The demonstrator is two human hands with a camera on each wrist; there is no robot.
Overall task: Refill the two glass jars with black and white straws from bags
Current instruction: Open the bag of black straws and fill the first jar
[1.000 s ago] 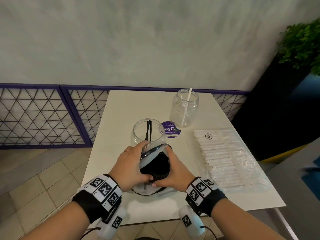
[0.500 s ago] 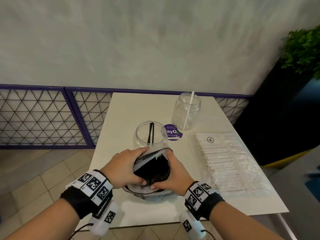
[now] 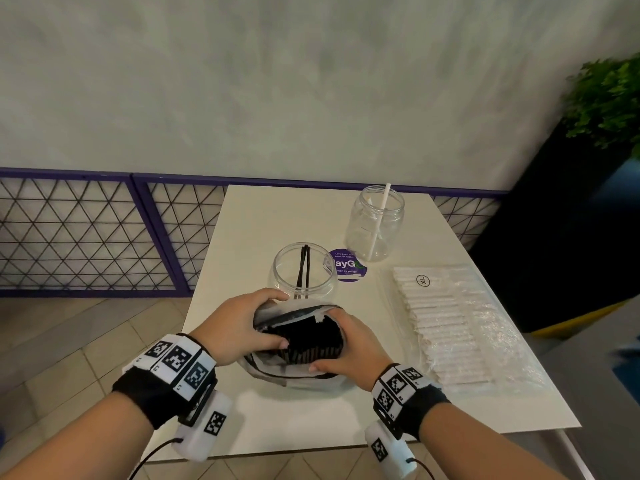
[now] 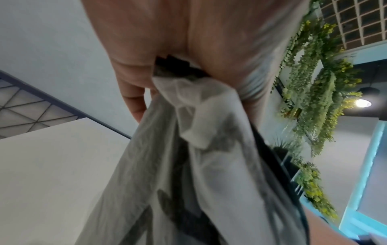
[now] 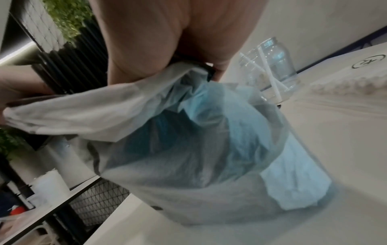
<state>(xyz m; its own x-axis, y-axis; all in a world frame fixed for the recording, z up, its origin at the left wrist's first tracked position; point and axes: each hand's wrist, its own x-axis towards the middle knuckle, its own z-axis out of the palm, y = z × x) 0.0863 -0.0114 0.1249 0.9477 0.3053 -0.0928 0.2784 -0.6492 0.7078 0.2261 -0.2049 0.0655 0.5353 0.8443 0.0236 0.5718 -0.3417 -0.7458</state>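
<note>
A bundle of black straws (image 3: 304, 341) stands upright in a crumpled clear bag (image 3: 298, 377) near the table's front edge. My left hand (image 3: 242, 323) grips the bundle from the left, and my right hand (image 3: 349, 348) grips it from the right. In the wrist views the bag (image 4: 188, 165) (image 5: 188, 140) hangs below each palm. Just behind the hands stands a wide glass jar (image 3: 304, 271) with two black straws leaning in it. Farther back right, a narrower glass jar (image 3: 375, 223) (image 5: 272, 66) contains one white straw (image 3: 379, 220).
A flat clear bag of white straws (image 3: 450, 327) lies along the right side of the white table (image 3: 277, 216). A purple round sticker (image 3: 346, 265) sits between the jars. A purple lattice fence (image 3: 86, 233) runs behind and left; a dark planter with greenery (image 3: 606, 98) stands right.
Both hands have kept hold of the black straw bundle and drawn it slightly toward me, away from the wide jar. The bag has slipped lower around the bundle.
</note>
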